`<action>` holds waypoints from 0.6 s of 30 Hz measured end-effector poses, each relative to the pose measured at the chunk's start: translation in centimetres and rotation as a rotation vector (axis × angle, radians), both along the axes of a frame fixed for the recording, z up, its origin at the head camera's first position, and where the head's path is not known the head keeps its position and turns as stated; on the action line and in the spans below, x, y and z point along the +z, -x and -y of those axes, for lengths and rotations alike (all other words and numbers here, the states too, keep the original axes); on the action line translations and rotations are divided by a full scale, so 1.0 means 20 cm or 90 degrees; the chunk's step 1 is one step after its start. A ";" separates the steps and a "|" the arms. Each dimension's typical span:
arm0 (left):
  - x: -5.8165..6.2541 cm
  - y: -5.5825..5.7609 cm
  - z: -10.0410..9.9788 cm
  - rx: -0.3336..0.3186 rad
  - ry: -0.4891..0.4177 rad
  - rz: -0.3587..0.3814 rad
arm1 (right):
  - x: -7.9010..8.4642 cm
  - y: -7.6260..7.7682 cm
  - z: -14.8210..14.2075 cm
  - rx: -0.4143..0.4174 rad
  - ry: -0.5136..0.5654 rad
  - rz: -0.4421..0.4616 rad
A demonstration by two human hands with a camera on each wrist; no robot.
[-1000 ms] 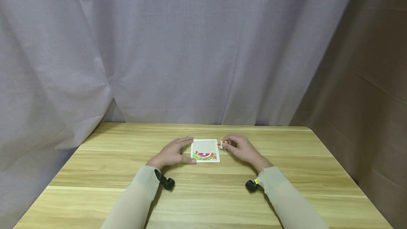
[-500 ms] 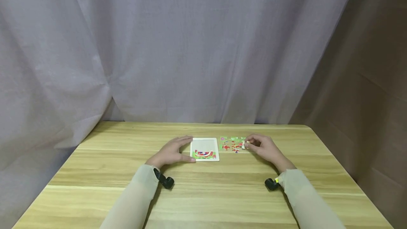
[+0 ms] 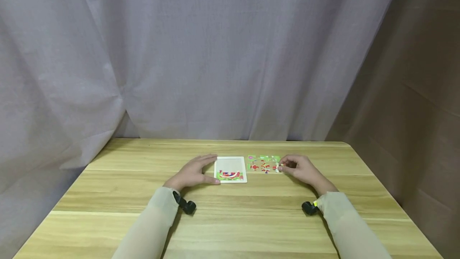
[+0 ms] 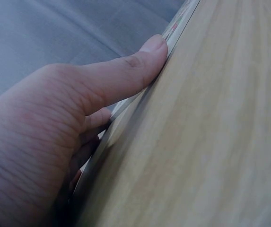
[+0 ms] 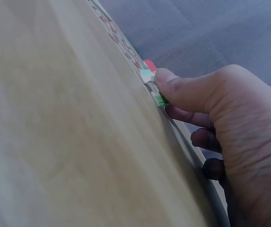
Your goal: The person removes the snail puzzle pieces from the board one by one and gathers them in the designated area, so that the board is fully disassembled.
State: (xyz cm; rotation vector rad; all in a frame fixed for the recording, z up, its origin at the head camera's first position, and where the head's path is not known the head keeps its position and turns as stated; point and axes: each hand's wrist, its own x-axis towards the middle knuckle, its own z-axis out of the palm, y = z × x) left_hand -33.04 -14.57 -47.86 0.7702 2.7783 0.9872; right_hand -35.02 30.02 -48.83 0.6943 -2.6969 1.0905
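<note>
A white-rimmed jigsaw tray lies flat on the table, with colourful pieces along its near side and its upper part bare. My left hand rests at its left side, thumb on the near corner and fingers at the far corner. In the left wrist view the thumb presses on the tray's edge. To the right of the tray, several loose jigsaw pieces lie in rows. At the right end of these my right hand pinches a puzzle piece with white, red and green on it, low over the table.
The wooden table extends to both sides and toward me. Behind it hangs a grey curtain, with a darker one at the right. A small black camera sits on each wrist.
My right hand has moved right, away from the tray's edge, carrying puzzle pieces; a spread of loose pieces now shows between it and the tray. The left hand has stayed in place.
</note>
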 end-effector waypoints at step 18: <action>0.00 0.00 0.00 0.000 0.009 -0.004 | 0.00 0.01 0.01 0.005 -0.034 -0.032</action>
